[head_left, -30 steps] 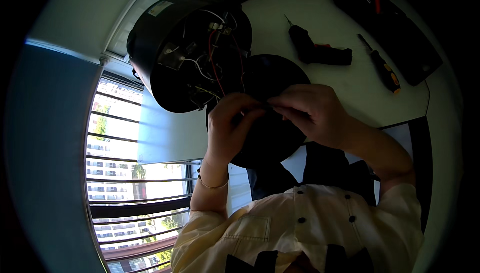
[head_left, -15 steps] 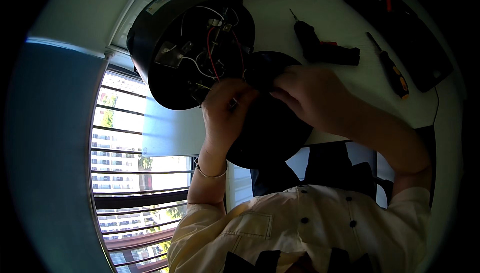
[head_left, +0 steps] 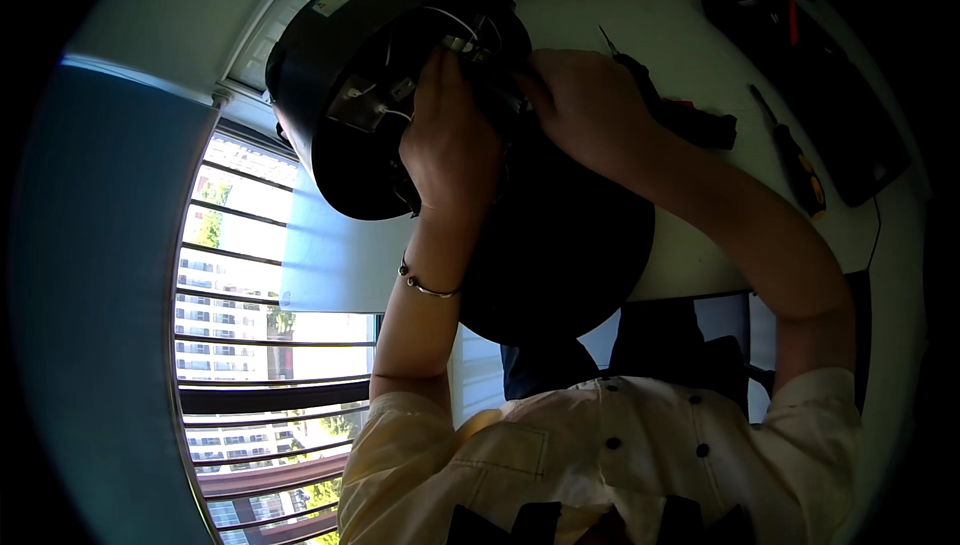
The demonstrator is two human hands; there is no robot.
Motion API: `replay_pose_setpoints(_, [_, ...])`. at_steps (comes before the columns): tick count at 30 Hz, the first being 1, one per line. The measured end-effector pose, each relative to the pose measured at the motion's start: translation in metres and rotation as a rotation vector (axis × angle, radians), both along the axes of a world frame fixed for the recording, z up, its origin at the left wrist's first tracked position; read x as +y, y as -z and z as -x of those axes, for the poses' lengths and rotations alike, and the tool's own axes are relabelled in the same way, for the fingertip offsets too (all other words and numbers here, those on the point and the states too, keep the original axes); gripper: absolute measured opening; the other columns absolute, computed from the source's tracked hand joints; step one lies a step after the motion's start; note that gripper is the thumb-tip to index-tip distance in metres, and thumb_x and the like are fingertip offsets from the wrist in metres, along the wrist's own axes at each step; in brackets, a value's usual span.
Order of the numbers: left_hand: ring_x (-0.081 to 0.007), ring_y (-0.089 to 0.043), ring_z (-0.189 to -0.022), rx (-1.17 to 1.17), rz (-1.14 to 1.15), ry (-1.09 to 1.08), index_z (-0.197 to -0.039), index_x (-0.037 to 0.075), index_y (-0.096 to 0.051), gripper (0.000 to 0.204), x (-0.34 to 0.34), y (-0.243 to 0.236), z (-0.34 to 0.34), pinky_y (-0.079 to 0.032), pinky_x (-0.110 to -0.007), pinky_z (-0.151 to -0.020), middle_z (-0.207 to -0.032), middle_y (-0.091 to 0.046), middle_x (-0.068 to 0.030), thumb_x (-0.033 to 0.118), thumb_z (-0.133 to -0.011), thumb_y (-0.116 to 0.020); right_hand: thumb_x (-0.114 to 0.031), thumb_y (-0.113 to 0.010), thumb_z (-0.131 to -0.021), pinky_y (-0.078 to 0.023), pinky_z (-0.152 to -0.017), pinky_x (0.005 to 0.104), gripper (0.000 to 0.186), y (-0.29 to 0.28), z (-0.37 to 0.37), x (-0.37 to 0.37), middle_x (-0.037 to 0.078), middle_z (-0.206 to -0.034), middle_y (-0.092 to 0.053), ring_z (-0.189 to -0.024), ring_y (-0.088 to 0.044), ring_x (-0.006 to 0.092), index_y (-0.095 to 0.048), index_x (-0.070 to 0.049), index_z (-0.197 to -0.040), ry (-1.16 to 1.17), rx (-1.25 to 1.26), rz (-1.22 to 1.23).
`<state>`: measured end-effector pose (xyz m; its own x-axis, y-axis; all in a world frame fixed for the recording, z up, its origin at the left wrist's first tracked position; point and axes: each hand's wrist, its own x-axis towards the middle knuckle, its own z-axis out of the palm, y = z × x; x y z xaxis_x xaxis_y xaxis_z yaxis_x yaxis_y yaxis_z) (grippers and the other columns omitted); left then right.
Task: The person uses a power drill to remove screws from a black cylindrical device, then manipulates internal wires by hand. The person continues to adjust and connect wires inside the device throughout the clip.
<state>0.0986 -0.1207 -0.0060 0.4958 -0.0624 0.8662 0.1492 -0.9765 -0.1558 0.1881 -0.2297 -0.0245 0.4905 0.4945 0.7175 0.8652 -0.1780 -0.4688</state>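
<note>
Pale table (head_left: pixel 670 20) by a barred window (head_left: pixel 250 345), black housing (head_left: pixel 330 60) on the left, left hand (head_left: pixel 452 145) in its opening, right hand (head_left: pixel 585 100) near its rim, cannot tell if either grip is closed, black disc (head_left: pixel 560 255) below, drill (head_left: pixel 697 125), screwdriver (head_left: pixel 795 157), case (head_left: pixel 815 90) at right

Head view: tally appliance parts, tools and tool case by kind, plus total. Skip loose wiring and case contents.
Black rounded appliance housing with exposed wires: 1
Broad black round piece: 1
Black pistol-shaped power driver: 1
Screwdriver with black-and-yellow handle: 1
Long black tool case: 1
Total: 5
</note>
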Motion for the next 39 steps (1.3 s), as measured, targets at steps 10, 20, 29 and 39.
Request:
replay_pose_setpoints(10, [-0.0293,-0.063,-0.079,0.090,0.129,-0.104,-0.107,-0.002,-0.056,0.026,0.009,0.001,-0.007,-0.052,-0.033,-0.064,-0.094,-0.062,-0.0177,0.004,-0.083,-0.049,-0.015,-0.055,-0.084,-0.048,-0.046,0.0335,0.020,0.003,-0.005,0.018,0.013,-0.055,-0.056,-0.052,-0.059,0.0239,-0.056,0.000,-0.071,-0.004,-0.028,0.005])
replay_pose_setpoints(20, [-0.0298,-0.062,-0.080,0.108,0.200,-0.017,-0.108,-0.001,-0.056,0.026,0.011,-0.004,-0.007,-0.051,-0.035,-0.067,-0.092,-0.062,-0.0173,0.004,-0.085,-0.046,-0.016,-0.054,-0.085,-0.048,-0.049,0.0352,0.021,0.005,-0.005,0.022,0.012,-0.057,-0.057,-0.054,-0.059,0.0254,-0.056,-0.001,-0.071,-0.003,-0.001,-0.014])
replay_pose_setpoints(29, [-0.0321,-0.062,-0.077,0.183,0.194,0.000,-0.108,-0.003,-0.054,0.029,0.015,-0.009,-0.008,-0.052,-0.036,-0.064,-0.090,-0.060,-0.0202,0.004,-0.080,-0.050,-0.016,-0.056,-0.083,-0.048,-0.050,0.0375,0.019,0.003,-0.006,0.025,0.014,-0.059,-0.057,-0.055,-0.060,0.0278,-0.057,-0.001,-0.070,0.016,0.011,-0.030])
replay_pose_setpoints(39, [-0.0313,-0.063,-0.075,0.173,0.235,0.000,-0.104,-0.004,-0.053,0.031,0.013,-0.005,-0.009,-0.052,-0.035,-0.061,-0.091,-0.060,-0.0190,0.005,-0.075,-0.056,-0.008,-0.057,-0.071,-0.048,-0.048,0.0356,0.006,-0.014,0.009,0.021,0.013,-0.061,-0.060,-0.056,-0.061,0.0260,-0.059,-0.003,-0.069,0.120,-0.264,0.187])
